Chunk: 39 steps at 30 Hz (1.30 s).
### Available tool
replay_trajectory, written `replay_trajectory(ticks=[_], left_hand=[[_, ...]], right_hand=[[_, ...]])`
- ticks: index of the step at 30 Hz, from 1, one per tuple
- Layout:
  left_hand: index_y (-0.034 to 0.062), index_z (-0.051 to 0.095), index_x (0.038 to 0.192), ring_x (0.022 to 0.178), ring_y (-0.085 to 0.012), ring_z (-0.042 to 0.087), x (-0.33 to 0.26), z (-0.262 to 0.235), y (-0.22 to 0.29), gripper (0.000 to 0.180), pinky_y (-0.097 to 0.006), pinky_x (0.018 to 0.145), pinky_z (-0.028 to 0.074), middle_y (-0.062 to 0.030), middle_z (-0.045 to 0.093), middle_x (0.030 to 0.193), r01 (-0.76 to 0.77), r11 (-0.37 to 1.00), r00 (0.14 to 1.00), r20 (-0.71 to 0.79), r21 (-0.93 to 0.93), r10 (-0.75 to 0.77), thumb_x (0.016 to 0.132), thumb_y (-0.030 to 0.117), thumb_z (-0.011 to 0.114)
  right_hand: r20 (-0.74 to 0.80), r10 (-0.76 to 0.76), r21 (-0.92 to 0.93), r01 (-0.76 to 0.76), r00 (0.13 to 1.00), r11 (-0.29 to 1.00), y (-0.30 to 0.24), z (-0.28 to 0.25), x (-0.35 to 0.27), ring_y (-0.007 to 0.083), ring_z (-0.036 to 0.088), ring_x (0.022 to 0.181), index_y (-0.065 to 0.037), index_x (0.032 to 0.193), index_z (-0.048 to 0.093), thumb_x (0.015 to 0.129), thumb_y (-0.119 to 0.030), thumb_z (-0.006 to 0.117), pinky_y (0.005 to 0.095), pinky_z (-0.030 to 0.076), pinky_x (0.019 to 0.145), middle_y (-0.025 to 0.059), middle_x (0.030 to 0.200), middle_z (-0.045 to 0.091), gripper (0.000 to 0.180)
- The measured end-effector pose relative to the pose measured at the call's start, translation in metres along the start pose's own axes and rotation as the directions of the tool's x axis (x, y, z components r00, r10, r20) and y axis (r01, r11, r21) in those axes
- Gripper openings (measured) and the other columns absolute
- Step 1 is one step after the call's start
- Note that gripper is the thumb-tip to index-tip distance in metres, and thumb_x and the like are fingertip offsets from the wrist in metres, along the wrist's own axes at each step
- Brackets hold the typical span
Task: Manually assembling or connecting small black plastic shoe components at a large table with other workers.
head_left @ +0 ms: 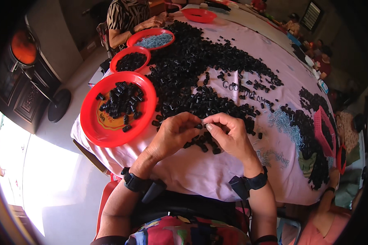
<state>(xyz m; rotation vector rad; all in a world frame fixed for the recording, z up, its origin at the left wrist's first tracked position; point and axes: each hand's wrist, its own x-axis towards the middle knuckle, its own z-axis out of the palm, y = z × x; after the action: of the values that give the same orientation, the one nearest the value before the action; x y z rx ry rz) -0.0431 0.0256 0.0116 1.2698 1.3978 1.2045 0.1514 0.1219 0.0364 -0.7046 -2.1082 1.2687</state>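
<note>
- Nearest, at the near edge of the table (200, 175): left hand (173, 134) and right hand (229, 136) meeting fingertip to fingertip, wrists strapped with black bands.
- Left fingers pinched on a small black piece (198, 126); right fingers pinched on a thin pale pin (203, 121), touching that piece.
- Just under both hands, on the table's pink cloth: a small scatter of loose black pieces (204, 145).
- Left of the hands, on the table's left edge: a red plate (95, 122) partly filled with black pieces.
- Right of the hands: pale blue pins (288, 124) strewn on the cloth.
- Beyond the hands, mid-table: a big heap of black pieces (192, 65).
- Farther left of the heap: two smaller red bowls (122, 55), one with black pieces, one with blue pins.
- At the table's far end: another person's hand (153, 21) and one more red bowl (198, 15).
</note>
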Motion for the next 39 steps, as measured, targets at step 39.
replay_trajectory(ticks=[39], left_hand=[[0.0004, 0.069, 0.112, 0.08, -0.0031, 0.06, -0.002, 0.012, 0.002, 0.018, -0.022, 0.071, 0.052, 0.0027, 0.068, 0.091, -0.013, 1.0, 1.0, -0.004, 0.002, 0.013, 0.098, 0.011, 0.07]], right_hand=[[-0.072, -0.193, -0.17, 0.179, 0.978, 0.969, 0.008, 0.0, -0.008, 0.0124, 0.071, 0.069, -0.001, 0.099, 0.074, 0.088, 0.0, 0.074, 0.0261, 0.057, 0.06, 0.0085, 0.088, 0.073, 0.012]])
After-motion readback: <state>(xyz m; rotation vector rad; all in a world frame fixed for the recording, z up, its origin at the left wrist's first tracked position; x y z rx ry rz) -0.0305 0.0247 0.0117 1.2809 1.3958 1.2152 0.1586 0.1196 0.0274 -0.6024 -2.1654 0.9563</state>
